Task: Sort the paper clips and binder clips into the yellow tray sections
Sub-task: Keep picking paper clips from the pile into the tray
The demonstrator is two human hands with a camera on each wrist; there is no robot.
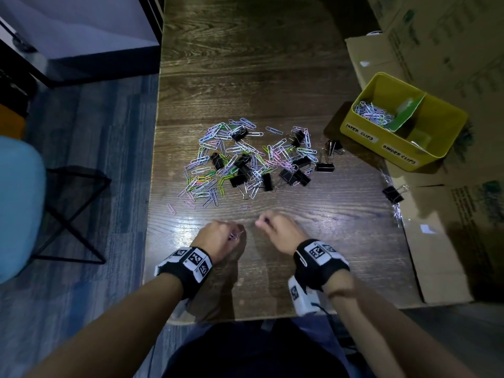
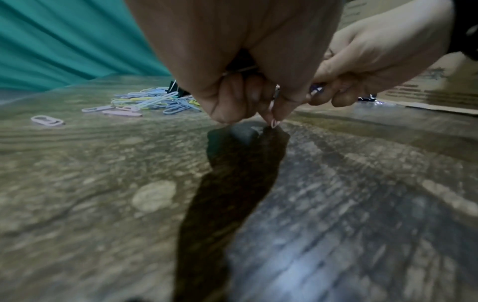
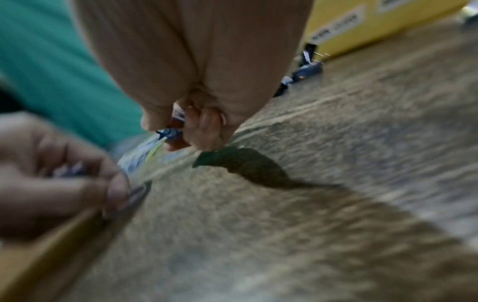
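Note:
A heap of pastel paper clips point(image 1: 218, 162) mixed with black binder clips point(image 1: 296, 175) lies mid-table. The yellow tray point(image 1: 403, 140) stands at the right, with paper clips point(image 1: 373, 113) in its left section. Just above the table's near part, my left hand point(image 1: 237, 233) pinches a pink paper clip point(image 2: 274, 114) in curled fingers. My right hand point(image 1: 261, 222), a little to its right, has its fingers curled round small clips point(image 3: 169, 132); blur hides which kind. In the left wrist view the right hand point(image 2: 362, 67) shows beside the left hand point(image 2: 261, 102).
Flattened cardboard point(image 1: 441, 241) covers the table's right side under the tray. A lone binder clip point(image 1: 393, 193) lies on it. Two more binder clips point(image 1: 326, 166) sit near the tray. A teal chair point(image 1: 16, 205) stands at the left, off the table.

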